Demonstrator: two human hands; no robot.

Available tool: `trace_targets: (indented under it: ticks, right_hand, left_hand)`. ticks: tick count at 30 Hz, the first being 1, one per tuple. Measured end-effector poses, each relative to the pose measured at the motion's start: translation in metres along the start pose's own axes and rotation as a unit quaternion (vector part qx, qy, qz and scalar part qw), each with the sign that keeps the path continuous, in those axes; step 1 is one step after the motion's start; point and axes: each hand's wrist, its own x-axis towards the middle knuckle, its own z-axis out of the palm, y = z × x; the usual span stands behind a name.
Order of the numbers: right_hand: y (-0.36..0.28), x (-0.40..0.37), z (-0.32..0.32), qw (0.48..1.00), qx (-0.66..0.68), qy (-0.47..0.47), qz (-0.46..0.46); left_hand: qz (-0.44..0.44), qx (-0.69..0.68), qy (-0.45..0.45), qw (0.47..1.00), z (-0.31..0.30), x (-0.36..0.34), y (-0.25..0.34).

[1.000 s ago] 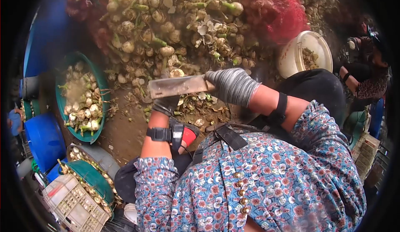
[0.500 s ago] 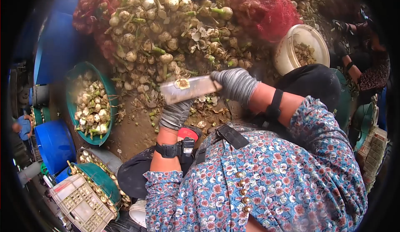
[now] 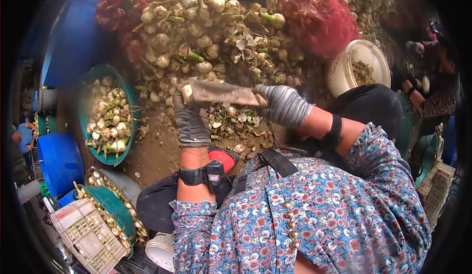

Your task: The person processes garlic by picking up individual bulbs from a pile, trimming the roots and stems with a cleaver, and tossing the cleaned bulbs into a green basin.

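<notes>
My right hand (image 3: 285,104), in a grey striped glove, grips the handle of a cleaver (image 3: 226,95). The broad blade points left and is smeared with dirt. At its far end a pale garlic bulb (image 3: 187,91) shows against the fingers of my left hand (image 3: 191,122), which wears the same kind of glove. These fingers are closed around the bulb and partly hidden by the blade. Beyond both hands lies a big pile of garlic bulbs (image 3: 204,43), soil-stained, with green stem stubs. Scraps of stem and skin (image 3: 233,121) litter the ground below the blade.
On the left stands a green basin (image 3: 132,138) of trimmed garlic, near a blue tub (image 3: 64,163) and a pale plastic crate (image 3: 93,234). Red mesh sacks (image 3: 319,18) lie behind the pile. A white bucket (image 3: 339,75) sits by my right knee. Another person (image 3: 440,97) works at the right.
My left hand has risen from below the blade to its far end, where a garlic bulb now shows. The cleaver has tilted, and the round scrap on its blade is out of sight.
</notes>
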Motion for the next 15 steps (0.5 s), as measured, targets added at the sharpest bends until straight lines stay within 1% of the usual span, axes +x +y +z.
trace_targets:
  ticks: [2, 3, 6, 7, 8, 9, 10, 11, 12, 13, 14, 15]
  right_hand:
    - [-0.003, 0.001, 0.008, 0.999, -0.026, -0.001, -0.04]
    - [-0.004, 0.004, 0.01, 0.998, -0.02, -0.01, -0.051]
    - [-0.015, 0.013, 0.012, 0.999, 0.001, -0.028, 0.025]
    - [-0.01, 0.017, 0.018, 0.999, 0.018, -0.02, 0.04]
    - [0.003, 0.021, 0.031, 0.999, 0.018, -0.007, 0.046]
    - [0.021, 0.027, 0.047, 0.989, 0.092, -0.009, 0.119]
    - [0.036, 0.034, 0.056, 0.968, 0.165, -0.009, 0.189]
    - [0.042, 0.037, 0.048, 0.973, 0.088, 0.024, 0.213]
    - [0.054, 0.041, 0.047, 0.976, 0.083, 0.027, 0.2]
    - [0.052, 0.044, 0.042, 0.97, 0.119, 0.041, 0.208]
    - [0.042, 0.044, 0.034, 0.962, 0.156, 0.055, 0.217]
    - [0.03, 0.042, 0.024, 0.96, 0.164, 0.051, 0.221]
  left_hand:
    - [-0.084, -0.176, -0.053, 0.979, -0.036, 0.009, -0.022]
    - [-0.096, -0.215, -0.085, 0.968, -0.027, 0.007, -0.021]
    - [-0.15, -0.307, 0.009, 0.94, 0.038, -0.027, 0.009]
    - [-0.153, -0.376, -0.03, 0.913, 0.043, -0.032, 0.012]
    - [-0.131, -0.401, -0.079, 0.903, 0.044, -0.031, 0.022]
    - [-0.107, -0.424, -0.128, 0.89, 0.042, -0.025, 0.036]
    - [-0.082, -0.446, -0.177, 0.874, 0.036, -0.018, 0.053]
    - [0.058, -0.315, -0.202, 0.926, 0.019, -0.006, 0.074]
    - [0.162, -0.283, -0.193, 0.925, -0.02, 0.017, 0.094]
    - [0.18, -0.431, -0.003, 0.884, -0.004, 0.003, 0.134]
    - [0.175, -0.45, -0.05, 0.874, -0.019, 0.01, 0.169]
    - [0.243, -0.373, -0.106, 0.889, -0.01, 0.005, 0.179]
